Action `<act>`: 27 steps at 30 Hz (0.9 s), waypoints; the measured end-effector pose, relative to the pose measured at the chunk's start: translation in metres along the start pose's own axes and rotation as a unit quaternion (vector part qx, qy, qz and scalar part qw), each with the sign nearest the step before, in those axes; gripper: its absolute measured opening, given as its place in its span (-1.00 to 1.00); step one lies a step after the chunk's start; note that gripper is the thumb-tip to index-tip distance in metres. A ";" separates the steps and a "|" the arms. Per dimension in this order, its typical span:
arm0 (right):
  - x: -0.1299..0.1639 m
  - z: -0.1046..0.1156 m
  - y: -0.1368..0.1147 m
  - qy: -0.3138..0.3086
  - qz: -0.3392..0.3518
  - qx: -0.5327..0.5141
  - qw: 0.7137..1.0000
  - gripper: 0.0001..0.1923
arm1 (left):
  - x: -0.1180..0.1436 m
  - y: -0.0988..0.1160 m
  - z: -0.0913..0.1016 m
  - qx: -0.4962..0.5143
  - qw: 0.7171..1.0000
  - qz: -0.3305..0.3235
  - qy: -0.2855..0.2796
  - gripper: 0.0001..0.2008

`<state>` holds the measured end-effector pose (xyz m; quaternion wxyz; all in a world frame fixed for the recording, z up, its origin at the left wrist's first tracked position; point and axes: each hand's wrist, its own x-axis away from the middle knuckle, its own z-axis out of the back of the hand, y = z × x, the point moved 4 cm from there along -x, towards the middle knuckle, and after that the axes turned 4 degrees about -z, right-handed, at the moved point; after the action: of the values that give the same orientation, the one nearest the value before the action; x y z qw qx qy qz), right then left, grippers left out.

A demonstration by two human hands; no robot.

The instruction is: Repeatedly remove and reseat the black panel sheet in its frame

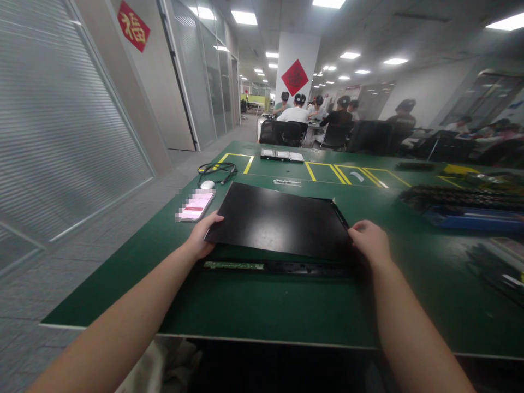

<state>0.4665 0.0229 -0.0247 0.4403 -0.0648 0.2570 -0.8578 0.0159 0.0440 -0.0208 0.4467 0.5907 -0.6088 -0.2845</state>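
A thin, black, glossy flat panel point(274, 218), much like a display screen, is held slightly tilted over the green table. My left hand point(202, 234) grips its left edge, thumb on top and fingers hidden beneath. At the right edge, my right hand point(370, 240) pinches the panel's corner, where a narrow frame strip point(340, 213) shows. Just in front of the panel lies a long black bar point(307, 268) with a strip of green circuit board point(234, 266) along its left part. Whether the bar touches the panel I cannot tell.
Left on the green table point(278, 311) are a phone point(197, 205), a white mouse point(207, 185) and a coiled black cable point(216, 170). A black tray point(282, 155) stands at the back. A blue tray point(466, 218) with dark parts sits right. Several people sit beyond.
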 end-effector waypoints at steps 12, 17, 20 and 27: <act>-0.005 -0.005 0.005 -0.030 0.011 -0.025 0.999 -0.81 | 0.001 0.000 0.000 -0.001 1.000 0.003 0.007 -0.76; -0.006 -0.006 0.006 -0.029 -0.006 -0.046 0.998 -0.79 | -0.001 -0.001 0.001 0.004 1.000 0.003 0.006 -0.78; -0.004 -0.005 0.005 -0.033 -0.021 -0.057 0.998 -0.77 | -0.001 -0.001 0.001 0.008 1.000 0.003 0.008 -0.77; -0.002 -0.002 0.001 -0.043 -0.008 -0.056 0.998 -0.72 | 0.000 0.002 -0.001 -0.011 0.999 -0.044 -0.018 -0.70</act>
<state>0.4676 0.0242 -0.0266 0.4396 -0.1277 0.2848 -0.8422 0.0154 0.0442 -0.0183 0.4294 0.6070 -0.5865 -0.3211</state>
